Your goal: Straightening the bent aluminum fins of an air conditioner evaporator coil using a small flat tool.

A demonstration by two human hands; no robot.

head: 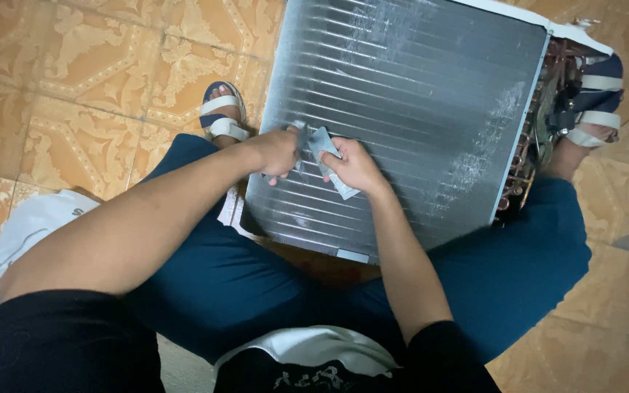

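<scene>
A small grey rectangular packet (327, 156) lies pinched between both hands over the coil.

Patterned orange tiled floor (103, 65) under finned coil unit (416, 94), white bag (34, 222).
</scene>
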